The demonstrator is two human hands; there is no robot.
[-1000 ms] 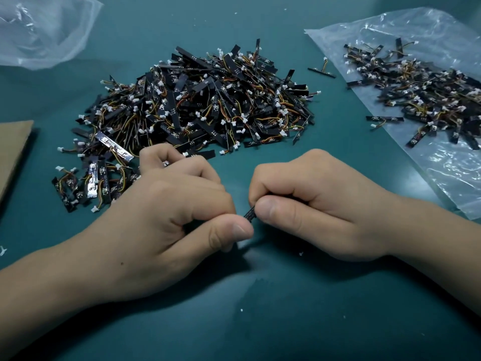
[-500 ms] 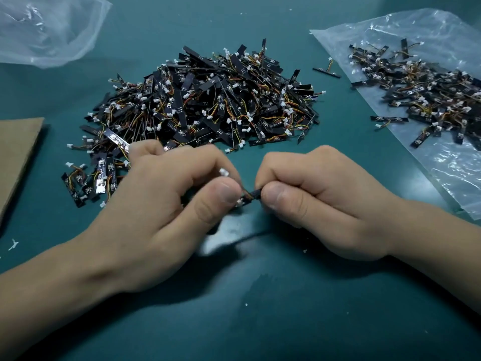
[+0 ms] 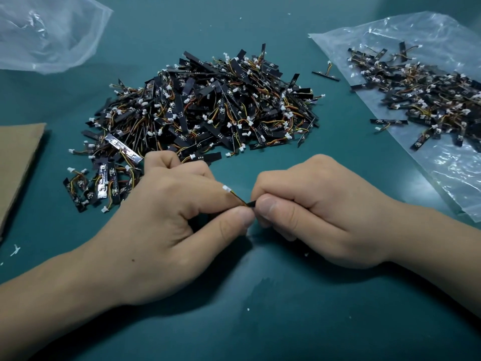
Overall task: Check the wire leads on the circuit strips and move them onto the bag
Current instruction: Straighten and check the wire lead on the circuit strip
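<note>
A big heap of black circuit strips [image 3: 208,108] with orange-yellow wires and white plugs lies on the teal table. At the right a clear plastic bag [image 3: 453,173] lies flat and carries a smaller heap of strips [image 3: 426,97]. In front of the big heap both hands meet over one strip. My left hand [image 3: 169,225] pinches its wire lead [image 3: 235,196], whose white plug sticks up by my index finger. My right hand [image 3: 320,207] pinches the black strip end [image 3: 251,203]; the remainder of the strip is hidden in the fist.
A second clear bag [image 3: 49,35] lies crumpled at the back left. A brown cardboard sheet [image 3: 18,162] sits at the left edge. A lone strip [image 3: 326,74] lies between the heap and the right bag. Small white specks dot the teal table [image 3: 260,321].
The wire lead and its white plug have come out from between my hands and now show above my left thumb. Both hands stayed in front of the heap.
</note>
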